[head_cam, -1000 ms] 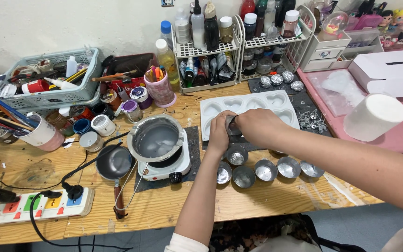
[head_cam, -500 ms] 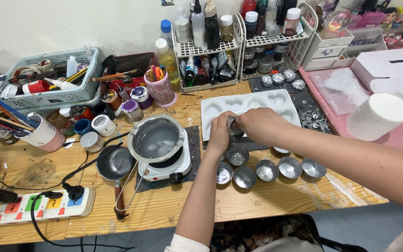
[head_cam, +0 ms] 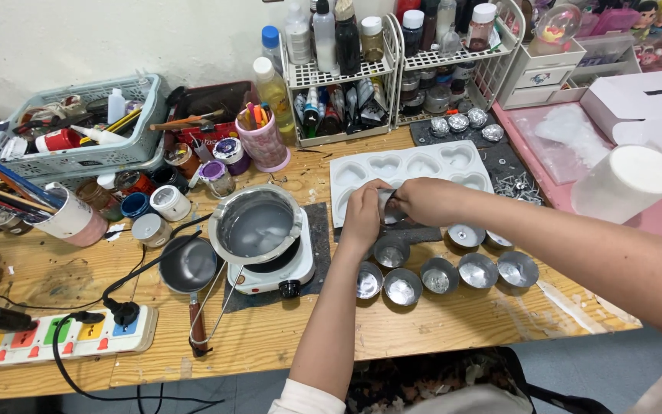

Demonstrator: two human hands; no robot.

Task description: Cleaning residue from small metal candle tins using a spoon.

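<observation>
**Small metal cup held over the mould; empty cups lined up below**

Nearest the viewer, a row of small round metal cups [head_cam: 438, 276] is set out on the wooden table [head_cam: 270, 337], just below the grip. Their shiny bottoms are visible; whether anything has been fitted inside cannot be told at this size.

At the grip itself, both hands are brought together on one small metal cup [head_cam: 387, 201]. The left hand [head_cam: 363, 217] is closed round it from the near side and the right hand [head_cam: 421, 201] pinches at its rim. What the fingertips do inside it is hidden.

Left of the grip, a pot of clear melted liquid [head_cam: 256, 224] sits on a small white hotplate [head_cam: 273, 268]. It is judged ready but not yet poured.

Just beyond the grip lies a white heart-shaped mould [head_cam: 423, 165], its cavities apparently empty. Preparation of the cups is judged under way; filling is left to be done.
</observation>
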